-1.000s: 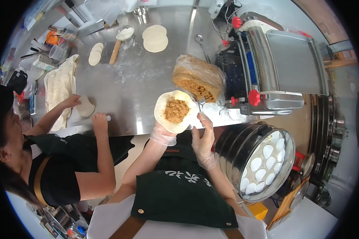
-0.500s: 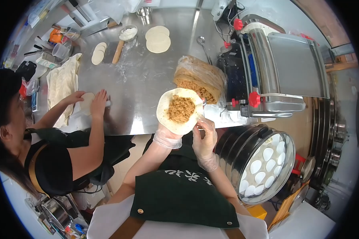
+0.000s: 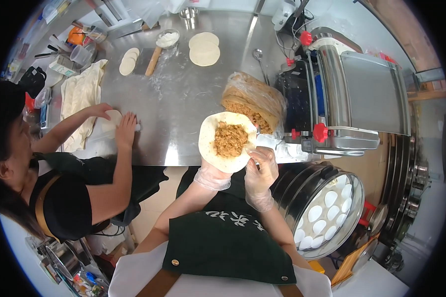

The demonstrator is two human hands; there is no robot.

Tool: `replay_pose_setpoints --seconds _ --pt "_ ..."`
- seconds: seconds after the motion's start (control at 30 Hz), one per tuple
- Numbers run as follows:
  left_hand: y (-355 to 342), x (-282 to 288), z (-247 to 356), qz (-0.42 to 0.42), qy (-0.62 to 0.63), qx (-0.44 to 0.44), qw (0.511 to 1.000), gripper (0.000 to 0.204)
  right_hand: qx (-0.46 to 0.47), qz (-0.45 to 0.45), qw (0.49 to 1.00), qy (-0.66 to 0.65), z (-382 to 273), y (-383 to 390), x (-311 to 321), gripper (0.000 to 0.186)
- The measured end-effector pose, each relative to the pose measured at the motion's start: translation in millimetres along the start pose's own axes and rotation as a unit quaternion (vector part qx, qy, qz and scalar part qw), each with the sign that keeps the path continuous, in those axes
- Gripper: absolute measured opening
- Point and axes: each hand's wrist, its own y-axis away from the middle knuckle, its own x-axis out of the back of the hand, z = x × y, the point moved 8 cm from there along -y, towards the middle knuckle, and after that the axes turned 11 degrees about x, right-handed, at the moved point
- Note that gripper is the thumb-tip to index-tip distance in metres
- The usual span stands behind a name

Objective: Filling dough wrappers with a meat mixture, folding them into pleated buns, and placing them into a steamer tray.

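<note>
Left hand [image 3: 213, 178]: in a clear glove, set beneath the dough round [image 3: 208, 141] and bearing it from below; the fingers are hidden, so I cannot tell how far they are curled.
Right hand [image 3: 261, 166]: also gloved, thumb and fingertips grasping the near right rim of the dough round.
Dough round: spread nearly flat above the left hand, just left of the right hand's fingertips, its edge not gathered.
Filling [image 3: 231, 140]: a brown, crumbly heap on the middle of the dough round, with a pale border around it.
Filling bag [image 3: 255, 94]: clear plastic, open toward the hands, on the desk [image 3: 178, 99] just beyond them, with more brown mixture inside.
Spoon [image 3: 258, 53]: metal, beyond the filling bag.
Machine [image 3: 349, 94]: metal rollers and red knobs, to the right of and beyond the right hand.
Steamer [image 3: 295, 190]: round stacked metal tiers, right of the right hand, with white discs [image 3: 314, 214] inside.
Overlapping rounds [image 3: 204, 53]: two pale sheets of dough, well beyond the left hand.
Powder bowl [image 3: 168, 39]: farther off, left of the overlapping rounds.
Co-worker [image 3: 64, 200]: to the left of the left hand, both hands at a smaller dough piece [image 3: 111, 121].
</note>
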Motion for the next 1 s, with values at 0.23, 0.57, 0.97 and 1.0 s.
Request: replay_pose_setpoints --seconds 0.23,0.57,0.97,1.0 --pt "2.3 1.2 2.0 0.01 -0.085 -0.031 0.996 0.048 -0.063 0.018 0.998 0.002 -0.9 -4.0 0.9 0.027" --pt "13.2 -26.2 3.8 -0.042 -0.081 -0.037 0.995 0.052 -0.031 -0.067 0.997 0.007 -17.8 -40.1 9.1 0.029" --pt "12.1 -20.4 5.1 0.024 -0.106 -0.056 0.992 0.053 -0.081 -0.082 0.993 -0.004 -12.8 -34.2 5.9 0.026" --pt "12.4 -21.0 4.7 0.035 -0.117 -0.055 0.991 0.053 -0.096 -0.078 0.992 -0.034 -11.3 -33.3 5.3 0.025"
